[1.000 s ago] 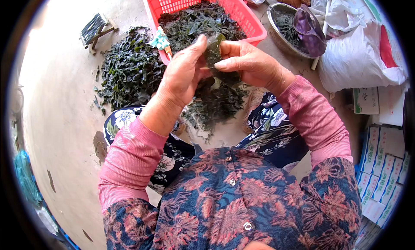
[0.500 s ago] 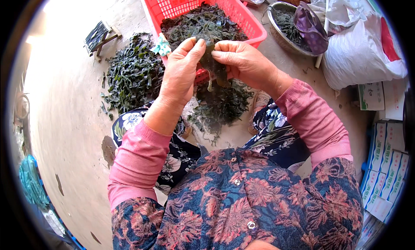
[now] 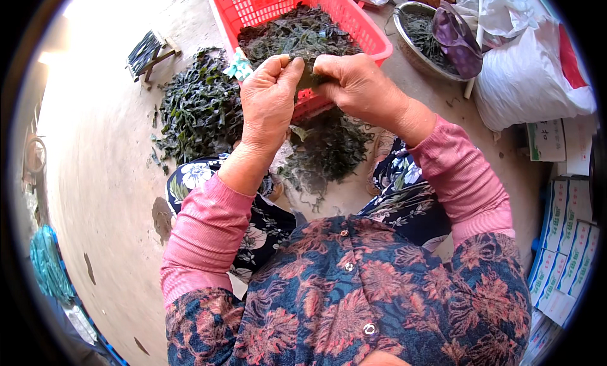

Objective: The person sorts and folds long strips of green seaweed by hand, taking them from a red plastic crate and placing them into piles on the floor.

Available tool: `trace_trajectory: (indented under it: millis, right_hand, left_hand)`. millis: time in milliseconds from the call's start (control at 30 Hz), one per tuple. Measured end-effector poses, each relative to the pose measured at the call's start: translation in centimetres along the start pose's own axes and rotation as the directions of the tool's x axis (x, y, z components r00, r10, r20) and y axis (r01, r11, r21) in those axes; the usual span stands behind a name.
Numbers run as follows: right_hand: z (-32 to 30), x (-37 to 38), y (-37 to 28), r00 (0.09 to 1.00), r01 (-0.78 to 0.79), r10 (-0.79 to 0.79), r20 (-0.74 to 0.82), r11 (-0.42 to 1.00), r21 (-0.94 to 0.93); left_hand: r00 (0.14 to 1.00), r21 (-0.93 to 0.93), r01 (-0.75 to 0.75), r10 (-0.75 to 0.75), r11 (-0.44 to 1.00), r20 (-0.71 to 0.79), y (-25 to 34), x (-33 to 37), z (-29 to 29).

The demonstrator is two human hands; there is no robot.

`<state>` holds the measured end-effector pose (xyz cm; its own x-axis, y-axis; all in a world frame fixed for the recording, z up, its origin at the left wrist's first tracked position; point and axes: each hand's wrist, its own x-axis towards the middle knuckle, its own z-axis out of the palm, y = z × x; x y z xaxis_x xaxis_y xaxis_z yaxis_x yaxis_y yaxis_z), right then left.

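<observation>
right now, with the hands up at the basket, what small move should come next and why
I'd probably ease the right hand slightly away from the left hand, opening out the seaweed piece: both hands are closed on it, only a short stretch shows between them, and the curled right fingers hide part of it.

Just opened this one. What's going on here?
A person holds a dark green leafy strip between both bare hands, the left hand and right hand close together near the front edge of a red plastic basket. The basket holds a heap of similar dark leaves. A bigger floor pile lies left of the basket, and a smaller clump lies between the person's legs. It looks like seaweed.
</observation>
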<state>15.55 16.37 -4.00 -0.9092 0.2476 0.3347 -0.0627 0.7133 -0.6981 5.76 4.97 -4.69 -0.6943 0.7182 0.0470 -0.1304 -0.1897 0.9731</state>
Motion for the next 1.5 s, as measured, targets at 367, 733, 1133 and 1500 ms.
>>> trace_trajectory:
  millis: [367,733,1133,1500]
  right_hand:
    - [-2.0,-1.6,5.0,0.942,-0.154,0.191,0.274,0.976,-0.151]
    - [-1.7,0.3,-2.3,0.881,-0.473,0.245,0.405,0.461,0.751]
    - [-9.1,10.4,-2.1,0.946,-0.081,0.322,0.024,0.164,0.983]
    - [-1.5,1.0,0.6,0.793,-0.598,0.282,0.541,0.532,0.600]
  left_hand:
    - [0.950,-0.398,0.312,-0.270,0.863,0.160,1.2,0.3,-1.4]
    - [0.900,-0.409,0.370,-0.213,0.834,0.380,0.6,1.2,-1.3]
    - [0.738,0.129,0.179,-0.220,0.975,0.638,0.1,-0.3,-0.8]
    - [0.861,-0.365,0.381,-0.182,0.850,0.475,1.8,1.0,-1.8]
